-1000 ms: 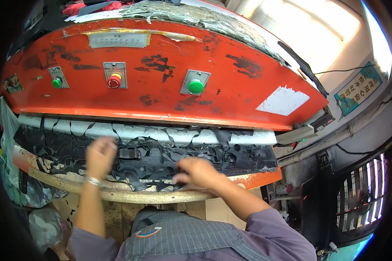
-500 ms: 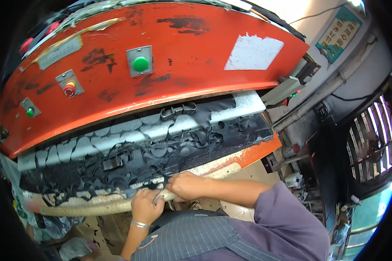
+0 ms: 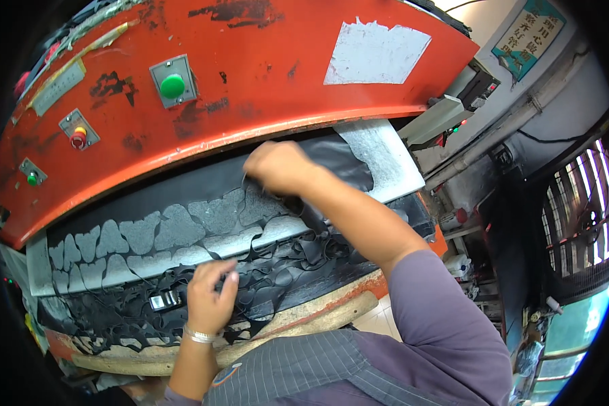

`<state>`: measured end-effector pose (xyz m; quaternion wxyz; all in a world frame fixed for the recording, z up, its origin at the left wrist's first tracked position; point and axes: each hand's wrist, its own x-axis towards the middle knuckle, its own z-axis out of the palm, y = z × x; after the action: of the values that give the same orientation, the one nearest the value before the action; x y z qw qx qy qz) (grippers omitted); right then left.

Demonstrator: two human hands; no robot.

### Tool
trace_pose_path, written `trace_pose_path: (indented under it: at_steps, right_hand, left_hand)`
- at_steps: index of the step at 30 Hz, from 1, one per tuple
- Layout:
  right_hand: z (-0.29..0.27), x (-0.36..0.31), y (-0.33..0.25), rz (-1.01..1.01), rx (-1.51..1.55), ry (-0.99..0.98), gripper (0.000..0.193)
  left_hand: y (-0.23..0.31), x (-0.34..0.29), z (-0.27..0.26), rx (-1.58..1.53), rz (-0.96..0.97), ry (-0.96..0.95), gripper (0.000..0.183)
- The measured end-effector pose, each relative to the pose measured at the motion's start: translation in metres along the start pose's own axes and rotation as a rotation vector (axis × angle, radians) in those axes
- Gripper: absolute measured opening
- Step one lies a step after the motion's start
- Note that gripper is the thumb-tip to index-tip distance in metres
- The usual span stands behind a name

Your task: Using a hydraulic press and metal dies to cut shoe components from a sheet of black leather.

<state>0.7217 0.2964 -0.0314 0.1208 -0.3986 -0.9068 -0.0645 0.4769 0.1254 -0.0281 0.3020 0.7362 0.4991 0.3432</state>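
My right hand, slightly blurred, is closed over a black sheet below the red machine's edge. A thin dark strip hangs by its fingers, and what it grips is hidden. Several rounded shapes are cut out of the sheet, baring the pale board under it. My left hand hovers over black scraps, thumb apart from the fingers, holding nothing visible. Beside it a small shiny metal cutting die lies on the scraps. A dark object below my right forearm is partly hidden.
The red press spans the far side, with a green button and a red emergency knob. A worn padded bar runs along the near edge. Pipes and a dark grille stand at right.
Both hands have left the padded bar. My right hand has gone up to the black sheet, my left over the scraps. More of the board and sheet shows from under the press.
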Motion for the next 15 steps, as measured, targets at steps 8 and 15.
trace_pose_path:
  at_steps: [8, 15]
  right_hand:
    - [0.032, -0.109, 0.055, 1.008, 0.27, 0.042, 0.044]
    - [0.022, -0.169, 0.036, 0.607, 0.284, 0.113, 0.071]
  left_hand:
    - [-0.015, 0.101, 0.117, -0.107, -0.039, -0.044, 0.06]
    - [-0.024, 0.099, 0.16, 0.133, -0.008, 0.01, 0.071]
